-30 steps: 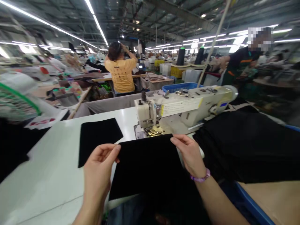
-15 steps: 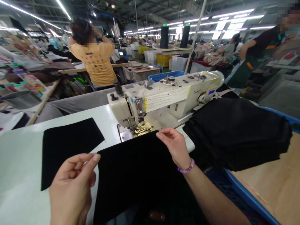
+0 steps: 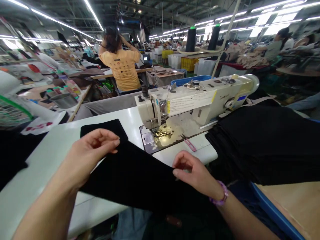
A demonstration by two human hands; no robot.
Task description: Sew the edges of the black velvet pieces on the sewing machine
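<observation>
1. The flat black rectangular fabric panel (image 3: 140, 173) has come back from the needle: half a second ago its far edge lay right at the presser foot, and now it sits clear of it, leaving the metal needle plate (image 3: 162, 136) bare.
2. The panel also lies differently now. Its top edge runs on a slant from upper left down to the right, where before it lay square to the cream-coloured industrial sewing machine (image 3: 195, 100).
3. Judging from this, the piece is being drawn back and re-gripped rather than fed under the foot.
4. The left hand (image 3: 92, 150) is nearly closed, thumb and fingertips pinching the panel's upper left corner, raised slightly over the white sewing table (image 3: 45, 156).
5. The right hand (image 3: 192, 171), a purple bead bracelet (image 3: 220, 196) at its wrist, is curled in a pinch on the panel's right edge, near the table's front rim.
6. The panel spans between both hands, its lower part hanging off the table toward the lap.
7. A second small black fabric piece (image 3: 105, 126) lies flat just behind the left hand; a stack of black cloth (image 3: 265, 143) lies to the right.
</observation>
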